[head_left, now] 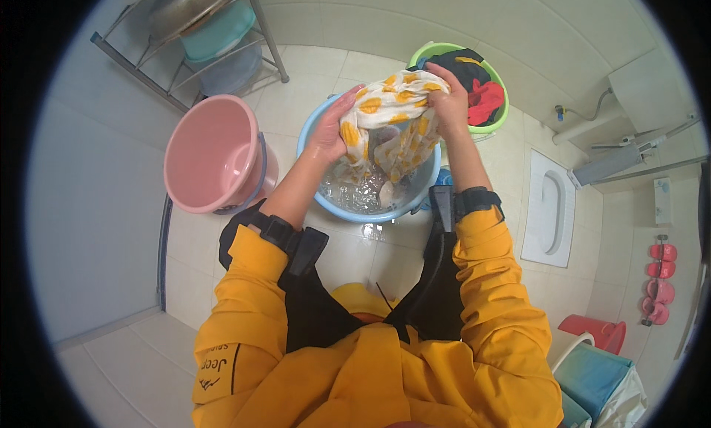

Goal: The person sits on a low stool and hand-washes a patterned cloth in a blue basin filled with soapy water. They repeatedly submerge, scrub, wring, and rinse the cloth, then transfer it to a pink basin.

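Note:
A wet white cloth with yellow-orange patches (390,102) is stretched between my hands above a light blue basin (378,218). My left hand (333,130) holds its left end, fingers pointing up along the edge. On the right, my right hand (450,106) grips the other end, its fingers folded around the fabric. The cloth's lower parts hang down into the basin, where sudsy water (361,196) shows. Something small and pale (386,194) lies in the water; I cannot make out what it is.
An empty pink bucket (211,154) stands left of the basin. A green tub (506,106) of dark and red clothes is behind right. A metal rack (275,58) with basins stands far left. At right are a squat toilet (549,207) and slippers (658,289) on the wall.

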A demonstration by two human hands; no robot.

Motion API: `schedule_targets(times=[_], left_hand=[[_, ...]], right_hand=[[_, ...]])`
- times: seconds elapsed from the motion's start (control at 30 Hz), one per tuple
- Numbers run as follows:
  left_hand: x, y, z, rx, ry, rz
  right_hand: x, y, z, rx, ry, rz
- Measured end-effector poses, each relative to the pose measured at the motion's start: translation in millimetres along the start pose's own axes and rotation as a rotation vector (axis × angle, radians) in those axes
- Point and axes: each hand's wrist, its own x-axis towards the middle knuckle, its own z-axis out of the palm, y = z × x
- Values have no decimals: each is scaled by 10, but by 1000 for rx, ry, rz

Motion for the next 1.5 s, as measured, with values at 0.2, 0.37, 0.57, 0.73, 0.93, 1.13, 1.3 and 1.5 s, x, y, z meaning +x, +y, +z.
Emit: schedule_targets(times=[0.2, 0.37, 0.57, 0.73, 0.93, 1.13, 1.3, 1.5], left_hand=[[97, -438, -237, -90, -88, 120], [134, -658, -292, -30, 498, -102], [110, -467, -119, 3, 324, -58], [80, -263, 162, 322, 369, -287], [11, 12, 137, 308, 328, -304], [-92, -65, -86, 1260, -177, -125], [-79, -222, -212, 1279, 22, -252], [-14, -111, 29, -16, 140, 171]], right_hand=[[-617, 33, 735, -585, -290, -666], [-459, 276, 704, -753, 92, -596], [-517, 296, 647, -645, -166, -807], [-175, 420, 321, -778, 97, -525], [-194, 340, 142, -465, -884, 193], [-181, -145, -12, -131, -559, 76], [8, -176, -265, 638, -458, 91], [41, -36, -32, 61, -81, -41]])
